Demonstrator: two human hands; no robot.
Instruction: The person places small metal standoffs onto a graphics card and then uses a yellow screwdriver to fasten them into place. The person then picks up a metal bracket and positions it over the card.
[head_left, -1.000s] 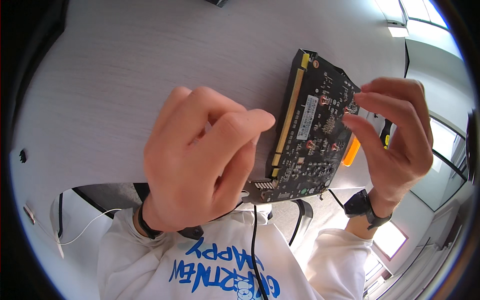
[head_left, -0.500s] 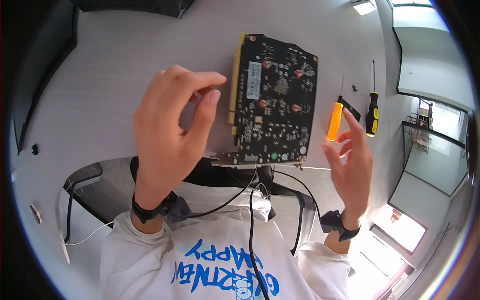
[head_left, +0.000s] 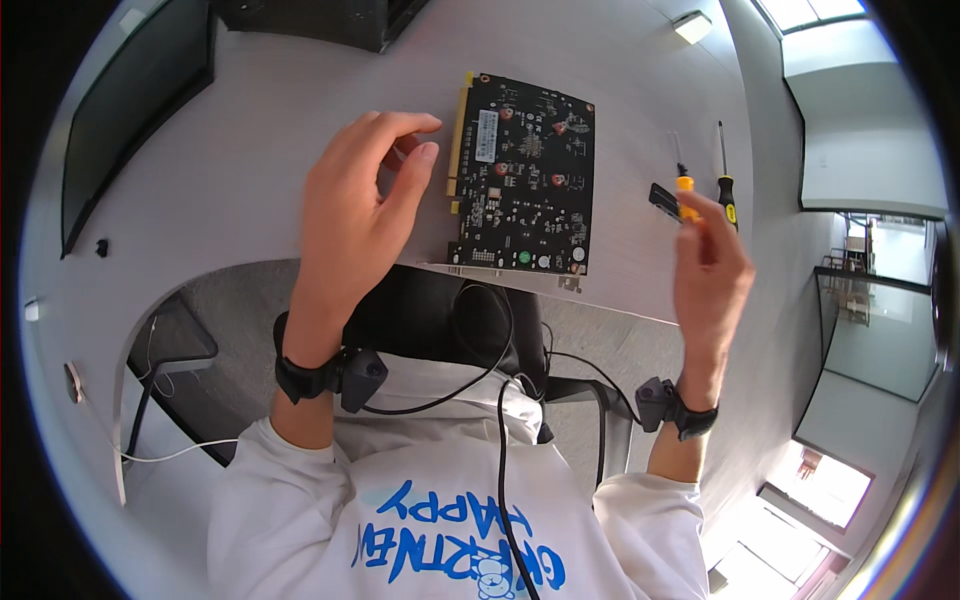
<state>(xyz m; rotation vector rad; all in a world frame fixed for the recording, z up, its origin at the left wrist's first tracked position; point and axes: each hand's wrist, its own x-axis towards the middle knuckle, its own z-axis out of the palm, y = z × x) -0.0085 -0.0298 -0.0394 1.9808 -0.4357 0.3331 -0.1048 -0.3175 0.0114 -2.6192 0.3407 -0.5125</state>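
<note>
A black graphics card (head_left: 545, 180) lies on the table, circuit side up, its gold edge connector facing left. Beside that edge hovers my left hand (head_left: 355, 195), thumb and forefinger apart and nothing between them. At the right, the fingers of my right hand (head_left: 715, 260) close around the orange handle of a screwdriver (head_left: 685, 188); its thin shaft points away from me and is blurred. Several reddish screw spots show on the card, and a metal bracket sits along its near edge.
A black-and-yellow screwdriver (head_left: 728, 192) lies right of the orange one, partly behind my hand. A small flat black piece (head_left: 664, 202) is just left of it. A monitor (head_left: 140, 110) stands at the left, a dark case (head_left: 325, 15) at the back. Cables cross my lap.
My right hand has moved from beside the orange screwdriver to closing on its handle. The left hand stays beside the card. The whole view has shifted a little.
</note>
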